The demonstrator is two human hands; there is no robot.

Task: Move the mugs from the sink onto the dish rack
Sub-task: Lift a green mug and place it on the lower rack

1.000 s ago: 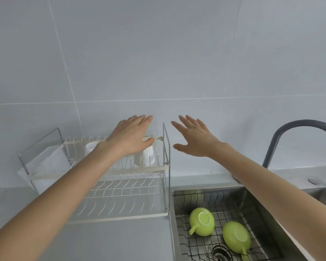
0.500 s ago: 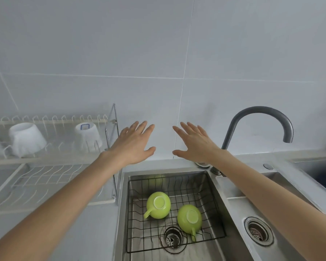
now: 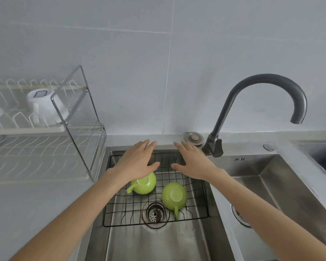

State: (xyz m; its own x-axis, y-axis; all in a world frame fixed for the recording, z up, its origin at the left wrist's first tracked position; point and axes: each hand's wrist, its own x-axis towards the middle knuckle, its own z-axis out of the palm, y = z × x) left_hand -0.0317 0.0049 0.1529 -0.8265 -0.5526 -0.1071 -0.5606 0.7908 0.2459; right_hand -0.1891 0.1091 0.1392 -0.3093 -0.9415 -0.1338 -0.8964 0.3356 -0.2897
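Observation:
Two green mugs lie upside down on a black wire grid (image 3: 196, 211) in the left sink basin (image 3: 139, 245). The left green mug (image 3: 144, 185) has its handle pointing left; my left hand (image 3: 137, 162) hovers flat just above it and hides its far side. The right green mug (image 3: 174, 195) has its handle toward me; my right hand (image 3: 193, 162) is spread open above and behind it. Both hands hold nothing. The white two-tier dish rack (image 3: 45, 129) stands on the counter at the left, with a white mug (image 3: 45, 106) upside down on its upper shelf.
A dark curved faucet (image 3: 262, 95) rises behind the sinks, with a round plug (image 3: 193, 138) beside its base. A second basin (image 3: 271, 185) lies to the right. The rack's metal side frame (image 3: 79, 129) stands between rack and sink. A drain strainer (image 3: 155, 213) sits in the left basin.
The view has tipped downward and both hands have dropped from wall height to just above the sink grid. My left hand now partly covers the left green mug.

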